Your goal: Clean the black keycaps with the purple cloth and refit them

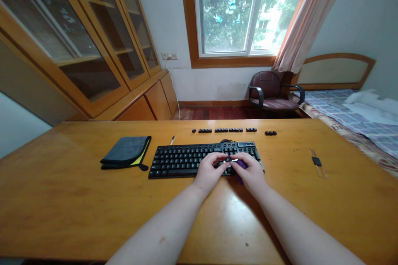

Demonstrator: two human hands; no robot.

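A black keyboard (180,161) lies on the wooden table in front of me, its top row of keys partly gone. Above its right part, my left hand (211,166) pinches a small black keycap (228,159) between thumb and fingertips. My right hand (250,169) is closed on the same keycap from the other side. A purple object (241,165) with a white part is tucked in the right hand; the fingers cover most of it, so its kind is unclear. Loose black keycaps (221,130) lie in a row behind the keyboard.
A folded grey cloth (126,151) with yellow lining lies left of the keyboard. Behind the keyboard is a small white-handled brush (173,140). A wire keycap puller (316,161) lies to the right. Beyond the table (77,207) stand a chair (269,91) and a bed.
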